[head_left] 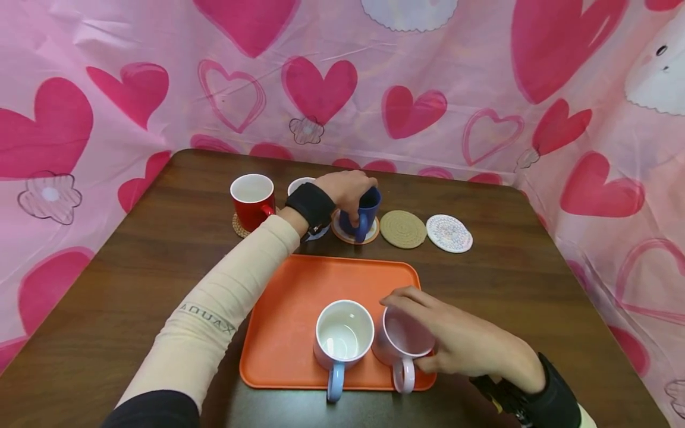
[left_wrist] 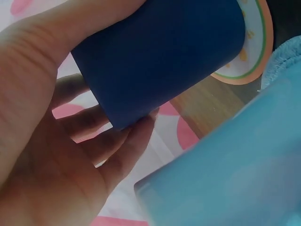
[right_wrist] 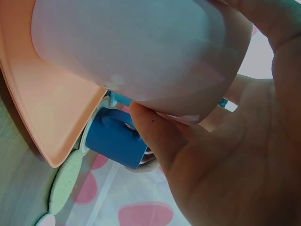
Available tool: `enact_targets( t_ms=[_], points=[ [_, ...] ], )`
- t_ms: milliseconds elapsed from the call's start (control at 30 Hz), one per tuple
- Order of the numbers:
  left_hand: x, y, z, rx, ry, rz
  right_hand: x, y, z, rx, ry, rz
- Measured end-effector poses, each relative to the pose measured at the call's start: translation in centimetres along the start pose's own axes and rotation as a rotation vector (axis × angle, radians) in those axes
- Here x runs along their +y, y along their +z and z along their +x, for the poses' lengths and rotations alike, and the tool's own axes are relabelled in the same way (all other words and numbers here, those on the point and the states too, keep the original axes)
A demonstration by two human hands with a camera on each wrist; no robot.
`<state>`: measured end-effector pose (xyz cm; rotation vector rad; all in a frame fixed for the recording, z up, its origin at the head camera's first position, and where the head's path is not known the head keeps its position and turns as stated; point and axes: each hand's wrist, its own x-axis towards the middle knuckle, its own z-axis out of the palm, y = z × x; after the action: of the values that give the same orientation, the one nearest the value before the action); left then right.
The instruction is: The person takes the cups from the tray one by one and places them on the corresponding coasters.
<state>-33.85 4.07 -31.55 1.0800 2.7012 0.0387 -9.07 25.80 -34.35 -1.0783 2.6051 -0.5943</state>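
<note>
At the back of the table, a dark blue mug [head_left: 368, 213] stands on a round coaster with an orange rim [head_left: 342, 233]. My left hand [head_left: 346, 189] grips it near the rim from above, thumb on one side and fingers on the other, as the left wrist view shows. On the orange tray [head_left: 294, 309], my right hand [head_left: 460, 333] holds a pale pink mug [head_left: 409, 333] around its upper part, its handle facing me. Touching or close beside it stands a mug with a light blue handle [head_left: 335, 380], white inside.
Far left, a red mug [head_left: 250, 211] sits on a woven coaster [head_left: 239, 226]. A light blue mug [left_wrist: 230, 165] stands beside the dark blue one, partly hidden by my left wrist in the head view. To the right lie a tan coaster [head_left: 403, 229] and a white speckled coaster [head_left: 449, 233].
</note>
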Motion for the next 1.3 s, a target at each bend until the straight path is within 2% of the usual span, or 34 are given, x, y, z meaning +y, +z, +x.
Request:
enact_targets(
  t_ms=[133, 267, 333, 400, 533, 667, 700, 867, 933, 967, 1033, 1100, 1300],
  points=[
    [0.5, 0.2, -0.7, -0.007, -0.034, 0.023, 0.2, 0.1, -0.1, 0.003, -0.004, 0.001],
    [1.9, -0.1, -3.7, 0.077, -0.043, 0.068, 0.6, 0.1, 0.0, 0.019, -0.045, 0.008],
    [2.7, -0.3, -6.1, 0.139, -0.005, 0.073, 0.8, 0.1, 0.1, 0.033, -0.076, 0.017],
    [3.3, -0.3, -8.4, 0.193, 0.062, 0.063, 1.1, 0.1, 0.2, 0.047, -0.11, 0.022],
    [4.1, -0.1, -12.2, 0.248, 0.218, -0.012, 1.5, 0.0, 0.4, 0.071, -0.159, 0.037],
    [4.5, 0.7, -15.2, 0.181, 0.307, -0.152, 1.8, 0.3, 0.6, 0.088, -0.176, 0.05],
    [4.6, 1.1, -15.9, 0.143, 0.323, -0.183, 1.8, 0.4, 0.7, 0.09, -0.178, 0.05],
    [5.1, 3.4, -19.0, -0.143, 0.373, -0.414, 1.9, 0.8, 0.8, 0.082, -0.177, 0.072],
    [5.2, 4.4, -19.7, -0.225, 0.384, -0.524, 2.0, 0.9, 0.8, 0.084, -0.184, 0.078],
    [5.2, 4.8, -20.0, -0.242, 0.389, -0.568, 2.0, 0.9, 0.8, 0.085, -0.188, 0.081],
    [5.3, 5.7, -20.3, -0.238, 0.393, -0.614, 2.1, 1.0, 0.9, 0.095, -0.199, 0.077],
    [5.6, 6.6, -20.5, -0.201, 0.374, -0.621, 2.1, 1.0, 0.9, 0.106, -0.211, 0.061],
    [6.5, 8.6, -20.3, -0.047, 0.355, -0.538, 2.0, 0.9, 1.0, 0.127, -0.215, 0.023]
  ],
)
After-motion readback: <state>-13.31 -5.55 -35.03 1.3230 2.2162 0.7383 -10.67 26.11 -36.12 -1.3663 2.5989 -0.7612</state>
